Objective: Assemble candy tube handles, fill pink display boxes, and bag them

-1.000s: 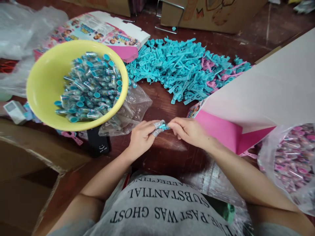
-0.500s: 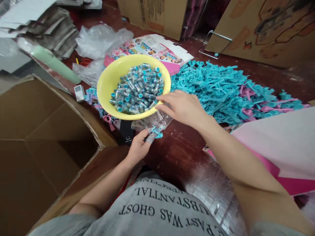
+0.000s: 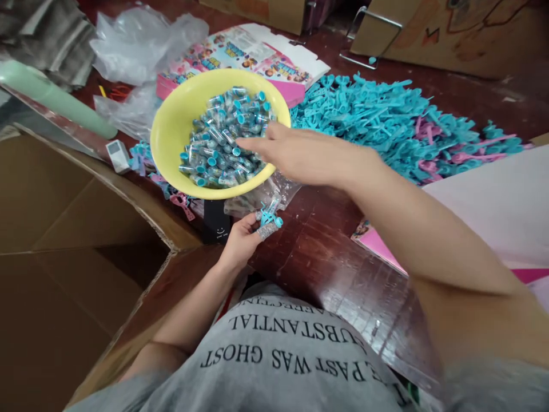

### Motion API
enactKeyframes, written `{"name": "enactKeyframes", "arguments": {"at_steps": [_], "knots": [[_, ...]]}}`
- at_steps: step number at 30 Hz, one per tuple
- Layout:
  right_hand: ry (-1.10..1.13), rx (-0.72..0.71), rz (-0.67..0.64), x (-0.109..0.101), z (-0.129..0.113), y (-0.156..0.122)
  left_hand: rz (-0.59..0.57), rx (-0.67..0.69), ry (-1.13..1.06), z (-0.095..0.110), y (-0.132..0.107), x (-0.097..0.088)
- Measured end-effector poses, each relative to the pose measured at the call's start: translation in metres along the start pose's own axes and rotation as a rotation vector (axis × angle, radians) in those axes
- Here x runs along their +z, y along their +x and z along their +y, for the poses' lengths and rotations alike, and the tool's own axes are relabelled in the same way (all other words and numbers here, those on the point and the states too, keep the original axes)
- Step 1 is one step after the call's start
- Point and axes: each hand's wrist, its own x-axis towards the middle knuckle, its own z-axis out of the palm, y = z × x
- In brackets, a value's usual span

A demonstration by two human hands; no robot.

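Observation:
My left hand [image 3: 241,243], with silvery wrapping on its thumb and finger, pinches a small blue plastic piece [image 3: 270,217] with a clear blue-capped tube at it; how they join is unclear. Above the near right rim of a yellow bowl [image 3: 165,137] reaches my right hand [image 3: 300,153], fingers stretched out and nothing seen in them. Many small clear tubes with blue caps [image 3: 221,137] fill the bowl. Just below it lies a clear plastic bag [image 3: 244,203], close to my left hand.
A heap of blue plastic pieces [image 3: 360,109], some pink, spreads to the right. An open cardboard box [image 3: 86,229] stands at left. Behind the bowl lie printed cardboard [image 3: 240,51] and crumpled plastic [image 3: 132,43]. A small white device [image 3: 118,156] sits left of the bowl.
My right hand has moved from the bowl's near rim further in over the tubes, its fingers straighter. My left hand keeps its piece, now turned. The view has shifted slightly.

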Motion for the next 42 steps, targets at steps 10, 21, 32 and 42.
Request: {"name": "enactKeyframes", "arguments": {"at_steps": [10,21,32,42], "knots": [[0.72,0.15,0.445,0.1,0.008,-0.156,-0.285,-0.024,0.096,-0.004,0.027,0.027],[0.86,0.511,0.457,0.11,0.002,-0.178,-0.268,0.487,0.525,-0.021,0.027,0.044],[0.287,0.304,0.529,0.084,0.011,-0.24,-0.592,-0.137,0.332,-0.008,0.042,0.076],[0.266,0.223,0.399,0.056,0.031,-0.289,-1.023,-0.381,0.307,-0.02,0.042,0.143]]}}
